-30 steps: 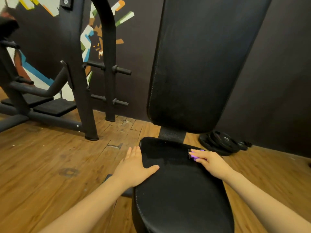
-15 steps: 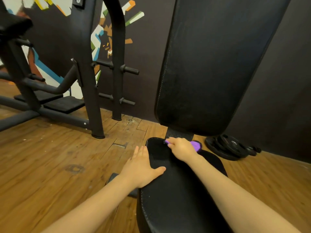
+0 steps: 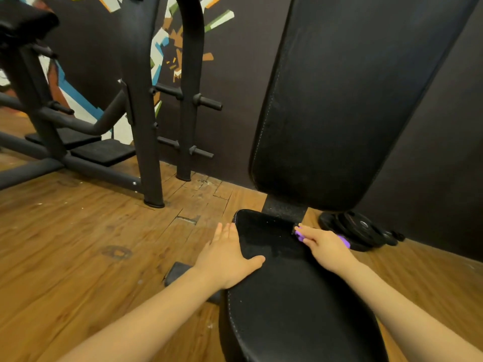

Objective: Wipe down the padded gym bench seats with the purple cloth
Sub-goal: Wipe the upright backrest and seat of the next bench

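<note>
1. To the left of the bench seat (image 3: 287, 296), a black weight rack (image 3: 141, 100) stands on the wood floor, well apart from the work and playing no part in it.
2. On the seat's left edge, the left hand (image 3: 227, 259) lies flat and open, fingers hanging over the side and thumb on the padding; it holds nothing and has not shifted over the last second, so I take it as a brace.
3. At the seat's far right corner, just below the upright back pad (image 3: 352, 100), the right hand (image 3: 324, 246) presses the purple cloth (image 3: 300, 235) onto the padding, fingers closed over it so only purple slivers show at either side.
4. Half a second ago that hand was at the seat's far middle; a second ago it was at this right corner. That reads as one back-and-forth stroke along the far end.
5. The near length of the seat looks unwiped, and so does the back pad, so I judge the task barely begun.
6. Right of the seat, weight plates (image 3: 358, 228) lie on the floor by the wall.
</note>
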`<state>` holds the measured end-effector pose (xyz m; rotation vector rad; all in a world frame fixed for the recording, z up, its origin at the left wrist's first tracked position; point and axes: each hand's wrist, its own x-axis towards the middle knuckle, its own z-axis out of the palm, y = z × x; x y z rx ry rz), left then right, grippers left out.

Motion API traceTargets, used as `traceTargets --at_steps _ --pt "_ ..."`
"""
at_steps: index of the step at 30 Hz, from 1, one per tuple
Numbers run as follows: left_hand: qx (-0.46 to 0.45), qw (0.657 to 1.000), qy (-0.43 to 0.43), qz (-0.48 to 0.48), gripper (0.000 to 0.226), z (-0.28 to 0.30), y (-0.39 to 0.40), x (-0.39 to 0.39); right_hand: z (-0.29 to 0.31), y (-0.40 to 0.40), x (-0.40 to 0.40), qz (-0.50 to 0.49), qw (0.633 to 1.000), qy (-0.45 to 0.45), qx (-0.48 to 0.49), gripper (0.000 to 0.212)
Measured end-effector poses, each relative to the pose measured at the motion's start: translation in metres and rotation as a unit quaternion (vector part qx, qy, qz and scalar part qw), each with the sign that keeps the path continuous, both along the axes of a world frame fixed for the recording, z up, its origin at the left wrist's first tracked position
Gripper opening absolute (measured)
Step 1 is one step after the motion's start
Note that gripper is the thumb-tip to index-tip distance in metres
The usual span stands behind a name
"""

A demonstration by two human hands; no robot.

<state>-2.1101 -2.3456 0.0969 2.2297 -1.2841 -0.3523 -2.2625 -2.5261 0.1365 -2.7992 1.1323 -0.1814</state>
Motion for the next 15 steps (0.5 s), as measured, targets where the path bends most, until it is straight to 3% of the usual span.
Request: traceTargets --at_steps 8,15 --pt "0.022 1.000 -0.006 0.002 0.099 0.000 -0.003 0.003 -0.002 0.043 0.066 0.157 0.987 -0.019 0.015 0.038" --pt "0.022 1.000 0.002 -0.001 0.099 0.001 -0.002 0.001 0.005 0.021 0.065 0.065 0.996 -0.046 0.029 0.036"
